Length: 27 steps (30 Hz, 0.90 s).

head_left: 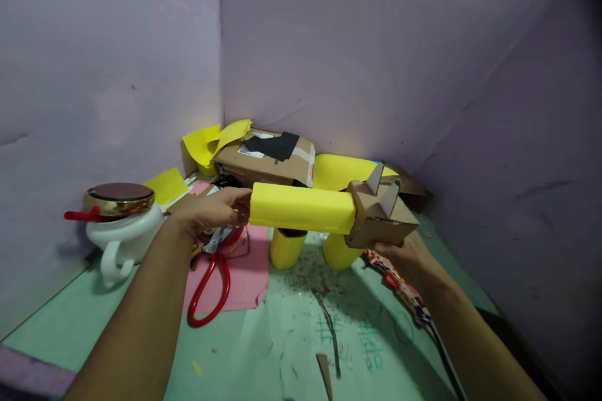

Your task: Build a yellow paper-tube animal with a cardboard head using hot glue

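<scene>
I hold a handmade animal model above the green table (282, 351). Its body is a long yellow paper-covered block (301, 208) with two short yellow tube legs (286, 247) hanging below. A brown cardboard head with two pointed ears (382, 214) sits on its right end. My left hand (214, 208) pinches the block's left end. My right hand (407, 257) is closed under the cardboard head and also holds a patterned glue gun (399, 285) whose black cord runs toward me.
Red-handled scissors (209, 288) lie on a pink sheet (247, 269). A white pot with a gold lid (120, 219) stands at left. A cardboard box (268, 160), yellow paper (207, 144) and scraps fill the back corner. Purple walls close in on three sides.
</scene>
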Each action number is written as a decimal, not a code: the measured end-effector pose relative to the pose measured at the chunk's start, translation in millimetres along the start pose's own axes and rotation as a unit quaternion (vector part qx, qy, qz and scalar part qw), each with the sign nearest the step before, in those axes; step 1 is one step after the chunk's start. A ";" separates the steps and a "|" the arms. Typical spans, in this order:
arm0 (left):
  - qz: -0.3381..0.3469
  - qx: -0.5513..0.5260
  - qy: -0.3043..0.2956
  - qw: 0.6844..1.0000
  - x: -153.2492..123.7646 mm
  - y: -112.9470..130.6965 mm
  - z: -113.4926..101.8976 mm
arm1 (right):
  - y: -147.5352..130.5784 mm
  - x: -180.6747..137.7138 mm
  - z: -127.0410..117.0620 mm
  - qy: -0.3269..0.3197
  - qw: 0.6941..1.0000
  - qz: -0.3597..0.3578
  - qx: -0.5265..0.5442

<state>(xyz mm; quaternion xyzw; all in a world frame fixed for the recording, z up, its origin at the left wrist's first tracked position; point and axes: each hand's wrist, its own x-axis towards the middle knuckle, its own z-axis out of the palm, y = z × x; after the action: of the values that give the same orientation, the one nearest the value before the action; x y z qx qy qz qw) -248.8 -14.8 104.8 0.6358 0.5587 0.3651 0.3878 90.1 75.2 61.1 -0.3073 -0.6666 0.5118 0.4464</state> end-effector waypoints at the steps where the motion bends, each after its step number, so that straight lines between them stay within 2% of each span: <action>1: -0.001 0.002 -0.002 1.000 -0.4 -0.8 -0.7 | 3.6 0.5 -3.2 -0.013 1.000 0.010 0.001; 6: 0.005 0.004 -0.021 1.000 -2.5 -3.2 -3.4 | 7.6 2.1 -9.0 -0.012 1.000 0.002 -0.010; 10: 0.016 -0.017 -0.031 0.999 -2.7 -3.8 -4.7 | -2.2 1.8 -1.1 -0.024 1.000 -0.002 -0.002; 14: 0.020 -0.029 -0.025 0.999 -3.4 -2.5 -3.5 | -5.2 2.6 5.7 -0.028 0.999 -0.037 -0.001; 20: 0.015 -0.060 -0.015 0.998 -0.7 -6.0 -0.3 | 4.4 5.8 2.0 0.004 0.999 -0.036 -0.010; 27: 0.035 -0.050 -0.021 0.998 3.4 -15.9 -1.9 | -14.8 4.0 14.3 -0.016 0.999 -0.040 -0.014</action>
<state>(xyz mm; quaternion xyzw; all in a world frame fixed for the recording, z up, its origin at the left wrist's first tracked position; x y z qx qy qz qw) -257.0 -10.0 91.4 0.6420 0.5093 0.3926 0.4175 76.2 68.6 75.3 -0.2779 -0.6925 0.4891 0.4517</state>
